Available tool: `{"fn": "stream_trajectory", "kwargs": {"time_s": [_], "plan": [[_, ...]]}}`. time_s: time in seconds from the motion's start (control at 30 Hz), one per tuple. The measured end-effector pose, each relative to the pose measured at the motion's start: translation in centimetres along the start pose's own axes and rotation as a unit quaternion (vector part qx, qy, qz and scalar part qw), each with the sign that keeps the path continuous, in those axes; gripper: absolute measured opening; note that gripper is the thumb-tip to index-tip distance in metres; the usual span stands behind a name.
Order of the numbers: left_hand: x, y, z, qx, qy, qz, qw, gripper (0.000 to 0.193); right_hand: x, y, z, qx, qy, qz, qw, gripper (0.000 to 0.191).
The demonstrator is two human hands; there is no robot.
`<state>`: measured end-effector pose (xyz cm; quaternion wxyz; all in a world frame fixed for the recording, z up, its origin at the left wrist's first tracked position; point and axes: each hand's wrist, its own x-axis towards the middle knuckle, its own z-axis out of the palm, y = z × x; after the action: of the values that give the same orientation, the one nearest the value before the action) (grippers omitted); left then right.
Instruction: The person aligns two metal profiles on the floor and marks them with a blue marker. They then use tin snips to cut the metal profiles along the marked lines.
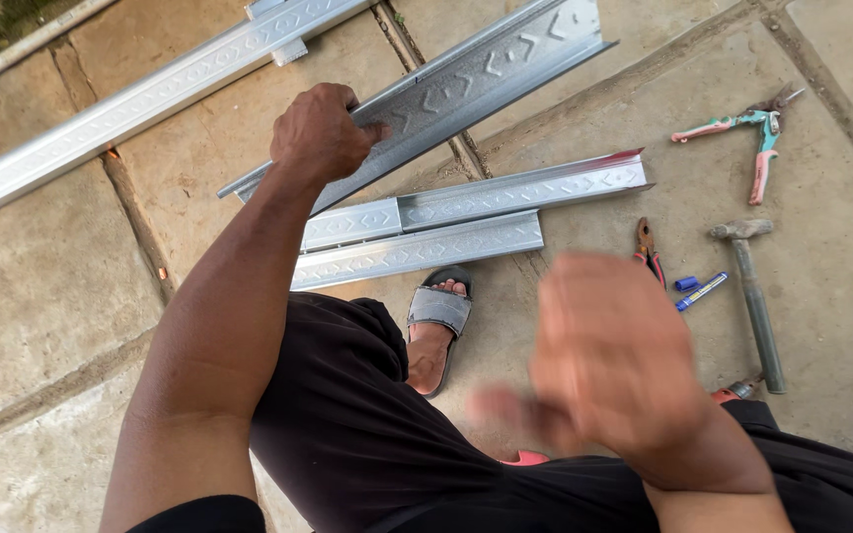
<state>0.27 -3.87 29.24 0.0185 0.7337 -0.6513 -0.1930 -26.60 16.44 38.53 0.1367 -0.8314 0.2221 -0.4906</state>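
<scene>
My left hand (320,130) grips the edge of a long galvanised metal channel (476,79) that runs up to the right and is lifted at an angle over the concrete floor. Blurred with motion, my right hand (609,360) hovers close to the camera above my lap with loosely curled fingers and nothing in it. Two shorter metal channels (466,222) lie side by side on the floor just past my sandalled foot (436,321).
Another long channel (120,104) lies at upper left. At right lie tin snips with pink and teal handles (747,138), a hammer (754,296), pliers (647,247) and a blue marker (700,290). Floor joints cross the slabs.
</scene>
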Motion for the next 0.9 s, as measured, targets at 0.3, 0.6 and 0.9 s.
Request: {"fn": "stream_trajectory", "kwargs": {"time_s": [0.3,0.6,0.9], "plan": [[0.0,-2.2,-0.3,-0.021,0.031,0.028,0.999,0.048,-1.9,-3.4,-5.5,0.158,-0.471,0.12,0.86,0.029],[-0.7,-0.3,-0.6,-0.009,0.002,0.029,1.0,0.046,-2.8,6.1,-0.9,0.085,-0.308,0.064,0.945,0.031],[-1.2,4.1,1.0,0.035,-0.016,0.05,0.998,0.045,-22.6,28.1,-8.0,-0.325,-0.075,0.59,0.735,0.048]]}}
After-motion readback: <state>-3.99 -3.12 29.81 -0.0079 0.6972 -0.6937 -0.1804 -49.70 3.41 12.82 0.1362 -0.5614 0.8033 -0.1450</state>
